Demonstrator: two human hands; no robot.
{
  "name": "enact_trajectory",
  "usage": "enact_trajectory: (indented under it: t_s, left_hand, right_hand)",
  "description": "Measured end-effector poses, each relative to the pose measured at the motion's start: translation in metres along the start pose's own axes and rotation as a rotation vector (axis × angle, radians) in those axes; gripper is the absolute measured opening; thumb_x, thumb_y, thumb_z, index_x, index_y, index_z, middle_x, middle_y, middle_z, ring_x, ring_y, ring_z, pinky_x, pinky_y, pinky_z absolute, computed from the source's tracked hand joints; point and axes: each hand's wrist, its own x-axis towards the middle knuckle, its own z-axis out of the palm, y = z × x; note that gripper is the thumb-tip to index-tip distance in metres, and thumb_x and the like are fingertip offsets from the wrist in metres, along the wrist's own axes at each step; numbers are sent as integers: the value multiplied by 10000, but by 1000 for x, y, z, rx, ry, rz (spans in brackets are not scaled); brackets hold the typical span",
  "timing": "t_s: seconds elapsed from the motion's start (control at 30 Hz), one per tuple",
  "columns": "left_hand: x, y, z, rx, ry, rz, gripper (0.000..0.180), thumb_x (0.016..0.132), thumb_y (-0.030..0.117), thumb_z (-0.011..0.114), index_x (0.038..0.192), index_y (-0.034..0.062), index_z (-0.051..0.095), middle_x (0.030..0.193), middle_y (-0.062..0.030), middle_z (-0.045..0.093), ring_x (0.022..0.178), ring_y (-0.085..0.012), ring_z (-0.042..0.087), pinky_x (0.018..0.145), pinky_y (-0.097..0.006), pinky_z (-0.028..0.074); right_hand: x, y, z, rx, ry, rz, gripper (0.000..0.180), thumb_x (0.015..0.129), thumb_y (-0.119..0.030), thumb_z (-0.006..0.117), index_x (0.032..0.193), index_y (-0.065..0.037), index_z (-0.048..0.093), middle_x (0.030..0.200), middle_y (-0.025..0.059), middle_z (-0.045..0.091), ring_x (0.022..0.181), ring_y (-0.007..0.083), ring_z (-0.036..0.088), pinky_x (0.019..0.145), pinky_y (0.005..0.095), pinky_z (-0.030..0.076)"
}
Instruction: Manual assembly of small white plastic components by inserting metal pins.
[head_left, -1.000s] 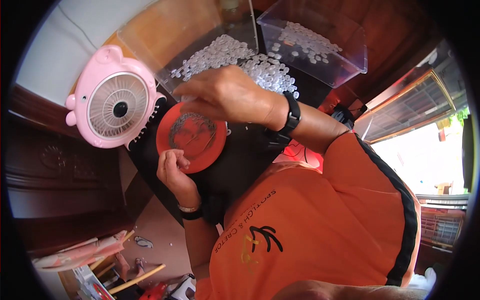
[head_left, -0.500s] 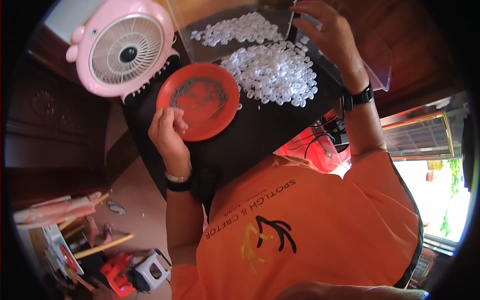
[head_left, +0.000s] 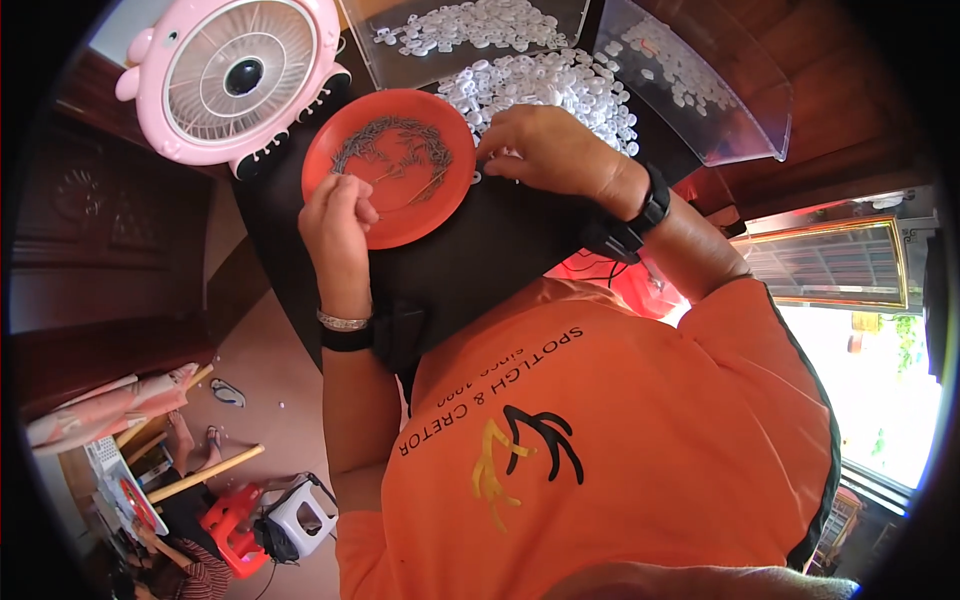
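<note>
My left hand (head_left: 340, 225) is over the near-left rim of a round red plate (head_left: 408, 232), fingers curled in a pinch. Whatever lies between those fingertips is too small or hidden to make out. On the plate, many short grey metal pins (head_left: 440, 155), like small nails or screws, form a loose ring. My right hand (head_left: 555, 150) reaches in between the plate's right rim and a heap of small white oval plastic pieces with holes (head_left: 580, 85). Its thumb and fingers are bent but apart, with nothing visible held. It covers the near part of the heap.
Behind the heap stands a clear plastic box (head_left: 400, 65) with more white pieces; another clear box (head_left: 745, 145), also holding some, is at the right. A pink animal-shaped fan (head_left: 165, 100) stands left of the plate on the black table (head_left: 450, 275). Stools and another person are lower left.
My right hand has come down and left from above the right-hand box to the heap beside the plate. My left hand has stayed at the plate rim, still closed. The view has shifted slightly.
</note>
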Motion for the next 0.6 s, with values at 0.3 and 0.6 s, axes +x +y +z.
enact_trajectory:
  t_s: [0.3, 0.6]
  left_hand:
    - [1, 0, -2, -20, 104, -69, 235, 870, 210, 522, 734, 29, 584, 552, -19, 504, 480, -88, 468, 449, -215, 335]
    - [-2, 5, -4, 1, 97, -24, 249, 866, 228, 519, 735, 26, 582, 558, -17, 492, 474, -91, 450, 443, -225, 304]
  right_hand:
    - [3, 14, 18, -208, 112, -50, 177, 760, -137, 643, 936, -118, 654, 875, 61, 588, 876, 275, 591, 744, 384, 494]
    - [13, 14, 27, -250, 60, -132, 155, 772, -150, 630, 924, -125, 650, 852, 76, 566, 885, 276, 584, 754, 387, 498]
